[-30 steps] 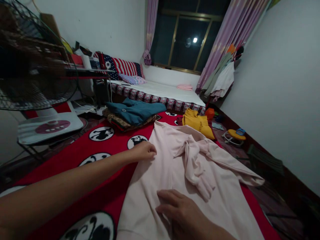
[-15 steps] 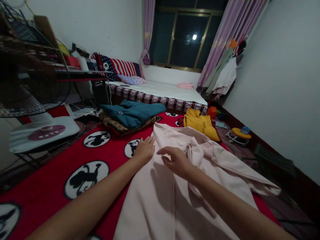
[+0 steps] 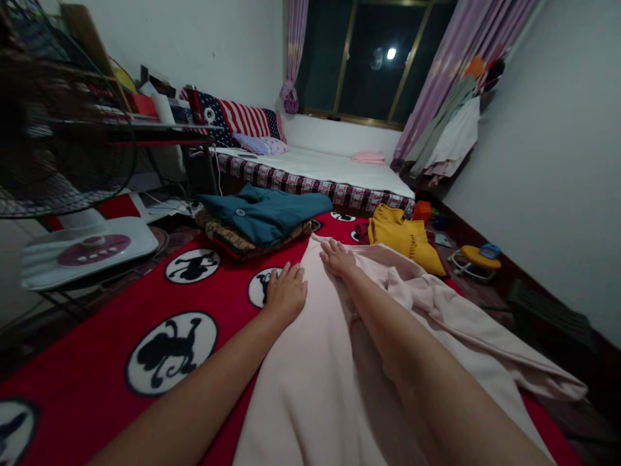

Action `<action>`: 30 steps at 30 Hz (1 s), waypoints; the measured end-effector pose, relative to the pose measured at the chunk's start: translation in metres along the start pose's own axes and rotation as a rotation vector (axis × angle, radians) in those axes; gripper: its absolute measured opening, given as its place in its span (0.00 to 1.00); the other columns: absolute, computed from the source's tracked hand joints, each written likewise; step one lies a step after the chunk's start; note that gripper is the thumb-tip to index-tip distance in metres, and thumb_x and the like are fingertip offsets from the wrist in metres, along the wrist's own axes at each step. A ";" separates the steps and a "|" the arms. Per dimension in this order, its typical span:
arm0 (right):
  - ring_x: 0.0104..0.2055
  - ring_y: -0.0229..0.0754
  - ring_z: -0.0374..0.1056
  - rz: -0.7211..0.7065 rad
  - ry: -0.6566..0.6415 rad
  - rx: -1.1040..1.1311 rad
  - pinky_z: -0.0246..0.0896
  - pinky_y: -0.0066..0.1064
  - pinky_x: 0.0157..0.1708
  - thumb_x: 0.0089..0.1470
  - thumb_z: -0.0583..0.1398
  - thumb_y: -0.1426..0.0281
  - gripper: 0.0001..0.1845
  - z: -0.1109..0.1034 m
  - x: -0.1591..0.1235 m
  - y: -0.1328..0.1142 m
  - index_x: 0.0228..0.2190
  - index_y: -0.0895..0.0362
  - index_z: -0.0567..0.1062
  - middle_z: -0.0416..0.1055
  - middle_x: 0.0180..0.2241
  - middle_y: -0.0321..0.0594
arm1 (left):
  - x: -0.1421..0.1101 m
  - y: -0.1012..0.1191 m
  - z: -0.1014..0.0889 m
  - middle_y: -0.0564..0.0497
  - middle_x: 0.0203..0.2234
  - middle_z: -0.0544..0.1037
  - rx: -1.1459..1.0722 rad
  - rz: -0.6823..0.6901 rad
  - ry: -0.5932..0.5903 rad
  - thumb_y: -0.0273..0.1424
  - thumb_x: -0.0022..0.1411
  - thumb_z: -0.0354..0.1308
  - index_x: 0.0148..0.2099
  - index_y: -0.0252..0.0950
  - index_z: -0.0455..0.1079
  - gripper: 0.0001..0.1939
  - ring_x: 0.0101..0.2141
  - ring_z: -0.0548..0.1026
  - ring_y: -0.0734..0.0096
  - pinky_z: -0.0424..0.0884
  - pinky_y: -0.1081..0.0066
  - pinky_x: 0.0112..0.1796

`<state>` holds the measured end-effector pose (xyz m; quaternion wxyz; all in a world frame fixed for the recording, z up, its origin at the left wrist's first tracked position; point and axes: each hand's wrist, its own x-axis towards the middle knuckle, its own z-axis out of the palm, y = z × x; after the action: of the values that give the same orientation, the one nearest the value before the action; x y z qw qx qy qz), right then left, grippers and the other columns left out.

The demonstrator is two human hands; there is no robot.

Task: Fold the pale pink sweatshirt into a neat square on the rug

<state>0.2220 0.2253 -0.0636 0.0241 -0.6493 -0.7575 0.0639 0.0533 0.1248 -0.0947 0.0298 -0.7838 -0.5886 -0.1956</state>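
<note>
A pale pink coat [image 3: 310, 362] lies spread over a red blanket [image 3: 101, 336] with round monkey patterns. My left hand [image 3: 287, 292] rests at the coat's left edge, fingers stretched out, partly over the blanket. Near the coat's upper edge my right hand [image 3: 338, 259] lies flat on the cloth, its fingers spread. One sleeve [image 3: 514, 356] of the coat reaches out to the right. Beyond my hands sits a folded teal garment [image 3: 272, 210] on top of a brown patterned one [image 3: 228, 236]. A folded yellow garment [image 3: 402, 236] lies at the far right of the blanket.
A fan [image 3: 63, 149] on a white base [image 3: 140, 236] stands close on the left, beside a cluttered desk [image 3: 160, 133]. A low bed [image 3: 320, 165] runs along the back wall. On the right are a small yellow stool [image 3: 473, 255] and hanging clothes [image 3: 453, 139].
My right hand has moved forward from above the coat's middle and now lies on its upper edge. The left hand stays at the left edge. The view has shifted slightly.
</note>
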 end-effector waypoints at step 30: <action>0.47 0.43 0.71 -0.468 0.142 0.375 0.68 0.35 0.45 0.57 0.54 0.72 0.14 -0.005 -0.315 -0.016 0.43 0.52 0.75 0.74 0.47 0.44 | -0.119 0.013 -0.085 0.41 0.67 0.47 -0.266 0.545 -0.560 0.39 0.63 0.50 0.68 0.33 0.50 0.33 0.66 0.48 0.58 0.50 0.60 0.62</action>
<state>0.2562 -0.0880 -0.0416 0.2104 -0.4444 -0.8577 0.1500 0.0152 -0.0117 -0.0543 -0.1825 -0.9310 -0.3144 -0.0341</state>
